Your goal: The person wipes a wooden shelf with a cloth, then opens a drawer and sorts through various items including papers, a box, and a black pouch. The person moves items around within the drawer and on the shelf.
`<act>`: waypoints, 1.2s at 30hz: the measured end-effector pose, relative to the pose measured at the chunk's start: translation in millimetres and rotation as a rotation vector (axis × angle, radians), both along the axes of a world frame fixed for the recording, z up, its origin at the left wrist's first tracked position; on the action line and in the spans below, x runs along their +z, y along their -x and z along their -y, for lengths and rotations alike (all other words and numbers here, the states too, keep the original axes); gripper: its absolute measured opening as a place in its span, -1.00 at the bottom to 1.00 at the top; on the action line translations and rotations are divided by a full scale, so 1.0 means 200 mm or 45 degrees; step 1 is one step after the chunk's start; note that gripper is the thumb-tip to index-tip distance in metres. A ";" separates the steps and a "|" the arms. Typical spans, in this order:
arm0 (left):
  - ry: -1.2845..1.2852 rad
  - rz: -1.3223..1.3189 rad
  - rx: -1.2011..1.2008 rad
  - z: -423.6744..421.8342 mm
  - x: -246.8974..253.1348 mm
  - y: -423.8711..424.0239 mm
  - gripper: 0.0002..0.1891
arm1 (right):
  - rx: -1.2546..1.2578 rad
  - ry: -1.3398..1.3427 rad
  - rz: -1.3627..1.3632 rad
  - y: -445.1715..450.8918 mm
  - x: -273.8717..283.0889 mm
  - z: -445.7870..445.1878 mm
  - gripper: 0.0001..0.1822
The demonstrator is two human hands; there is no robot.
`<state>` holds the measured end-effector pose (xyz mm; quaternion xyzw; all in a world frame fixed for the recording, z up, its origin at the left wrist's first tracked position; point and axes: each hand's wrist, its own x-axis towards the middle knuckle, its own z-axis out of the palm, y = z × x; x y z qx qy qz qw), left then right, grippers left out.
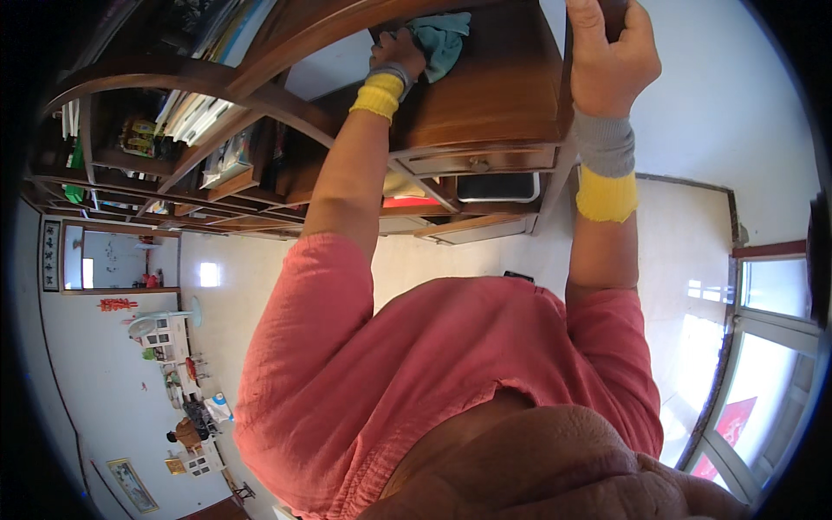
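Note:
A green cloth (443, 45) lies bunched on a brown wooden shelf board (500, 78) of a large shelving unit, at the top of the view. My left hand (400, 53) presses on the cloth's left edge, its fingers bent over it; part of the fingertips is hidden. At the upper right, my right hand (614, 58) grips the dark wooden upright at the unit's outer end, thumb on one side and fingers on the other. Both wrists wear grey and yellow knitted bands. Under the board is a small drawer (478, 161) with a round knob.
Books (195, 117) and small packages fill compartments at the left. Below the drawer, a black and silver case (498, 187) sits in a compartment above a cabinet door (481, 229) that stands ajar. A white wall (721, 91) borders the unit's right side. A fan (144, 325) stands far off.

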<state>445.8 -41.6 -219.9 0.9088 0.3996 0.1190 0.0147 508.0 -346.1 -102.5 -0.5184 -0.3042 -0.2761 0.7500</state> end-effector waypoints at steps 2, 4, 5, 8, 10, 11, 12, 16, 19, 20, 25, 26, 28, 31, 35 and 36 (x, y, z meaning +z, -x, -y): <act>-0.076 0.045 -0.013 -0.13 -0.03 -0.12 -0.40 | -0.051 0.026 0.031 -0.04 0.00 0.00 -0.65; -0.148 0.069 -0.072 -0.28 -0.07 -0.21 -0.39 | 0.010 -0.027 0.077 -0.06 -0.02 -0.01 -0.65; -0.185 0.082 -0.100 -0.36 -0.07 -0.25 -0.39 | 0.042 -0.053 0.100 -0.06 -0.02 -0.01 -0.66; -0.652 0.264 -0.220 -0.59 -0.11 -0.31 -0.46 | 0.078 -0.099 0.153 -0.08 -0.04 -0.04 -0.70; -0.792 0.400 -0.193 -0.55 -0.13 -0.37 -0.51 | 0.071 -0.009 0.139 -0.09 -0.04 0.00 -0.72; -0.778 0.425 -0.148 -0.54 -0.13 -0.39 -0.51 | 0.065 0.061 0.116 -0.09 -0.04 0.02 -0.73; -0.742 0.429 -0.129 -0.54 -0.13 -0.41 -0.51 | 0.089 0.033 0.096 -0.08 -0.04 0.02 -0.74; -0.611 0.394 -0.148 -0.55 -0.10 -0.42 -0.52 | 0.199 -0.096 0.136 -0.13 -0.10 -0.01 -0.68; -0.559 0.383 -0.198 -0.53 -0.09 -0.42 -0.52 | 0.210 -0.145 0.173 -0.14 -0.09 -0.02 -0.65; -0.542 0.380 -0.224 -0.51 -0.10 -0.42 -0.52 | 0.218 -0.133 0.157 -0.14 -0.10 -0.02 -0.65; -0.461 0.388 -0.450 -0.35 -0.12 -0.50 -0.53 | 0.235 -0.077 0.131 -0.11 -0.09 -0.01 -0.59; -0.429 0.394 -0.514 -0.30 -0.12 -0.54 -0.53 | 0.206 -0.051 0.132 -0.10 -0.09 0.00 -0.56; -0.366 0.410 -0.633 -0.20 -0.12 -0.63 -0.53 | 0.148 0.002 0.140 -0.11 -0.09 0.00 -0.51; -0.270 0.426 -0.776 -0.08 -0.10 -0.75 -0.54 | 0.033 0.056 0.116 -0.10 -0.09 0.00 -0.45; -0.166 0.453 -0.934 0.02 -0.09 -0.85 -0.54 | -0.006 0.127 0.199 -0.10 -0.07 0.03 -0.43; -0.149 0.465 -0.970 0.03 -0.09 -0.88 -0.54 | 0.026 0.096 0.193 -0.11 -0.08 0.01 -0.42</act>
